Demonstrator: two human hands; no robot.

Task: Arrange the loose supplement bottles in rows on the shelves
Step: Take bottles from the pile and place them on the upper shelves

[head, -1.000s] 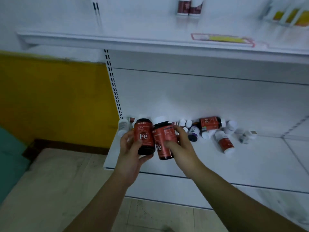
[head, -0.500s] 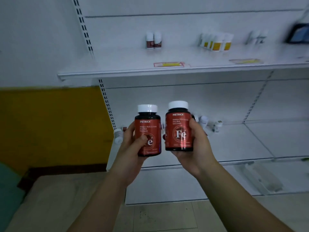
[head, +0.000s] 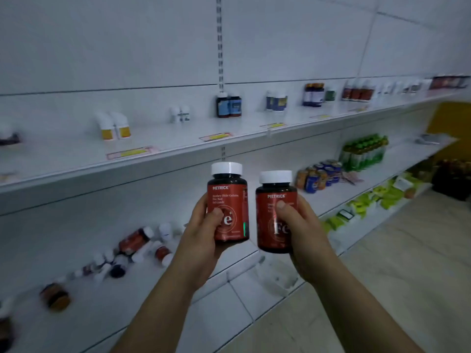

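Note:
I hold two red-labelled "Fe" supplement bottles with white caps upright in front of me. My left hand [head: 201,240] grips the left bottle [head: 229,200] from the side and below. My right hand [head: 303,230] grips the right bottle [head: 270,220], thumb across its label. Behind them, several loose bottles [head: 137,243] lie tumbled on the lower shelf [head: 76,301]. On the upper shelf [head: 178,138] small groups of bottles stand upright in pairs, among them yellow-labelled ones [head: 114,126] and dark blue-labelled ones [head: 229,106].
Yellow price tags [head: 215,136] lie on the upper shelf's surface. Further right stand drink cans [head: 319,175], green bottles [head: 364,151] and green packets [head: 369,202] on lower shelves. Beige floor tiles [head: 395,263] run along the right.
My view has swung to the right along the shelving, so the long row of shelves now shows. Both bottles stay upright in my hands, now slightly further apart, the right one lower.

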